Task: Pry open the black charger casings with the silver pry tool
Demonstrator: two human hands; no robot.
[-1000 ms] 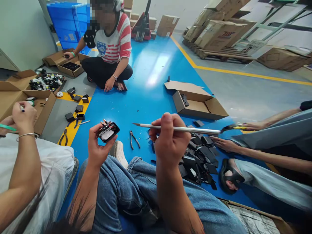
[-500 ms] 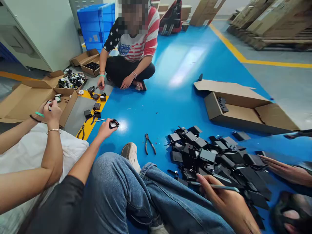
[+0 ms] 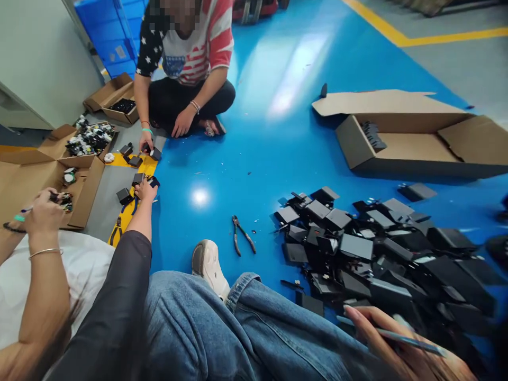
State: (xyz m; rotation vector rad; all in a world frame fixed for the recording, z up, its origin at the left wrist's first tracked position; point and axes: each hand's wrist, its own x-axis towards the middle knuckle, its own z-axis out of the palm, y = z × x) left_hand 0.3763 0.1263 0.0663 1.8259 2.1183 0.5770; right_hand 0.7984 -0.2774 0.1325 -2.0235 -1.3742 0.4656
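Note:
My left hand (image 3: pixel 145 189) is stretched far out to the left, over the yellow floor strip (image 3: pixel 126 214). Its fingers are closed on a small black device (image 3: pixel 153 181), which sits among other small black parts (image 3: pixel 124 196) lying there. My right hand (image 3: pixel 400 352) is low at the bottom right, beside my jeans-clad leg (image 3: pixel 246 328). It is closed on a thin metal-handled blade tool (image 3: pixel 413 341) that points right. Just beyond that hand lies a big pile of black plastic covers (image 3: pixel 381 254) on the blue floor.
Pliers (image 3: pixel 242 238) lie on the blue floor ahead of my shoe (image 3: pixel 208 264). A person in a striped shirt (image 3: pixel 190 47) sits opposite, one hand (image 3: pixel 146 142) on black parts. A co-worker's hands (image 3: pixel 42 211) work at my left. Open cardboard boxes (image 3: pixel 416 145) (image 3: pixel 24 177) stand on both sides.
My left hand carried the small black device from in front of me out to the parts on the yellow strip. My right hand dropped with the blade tool to my right leg.

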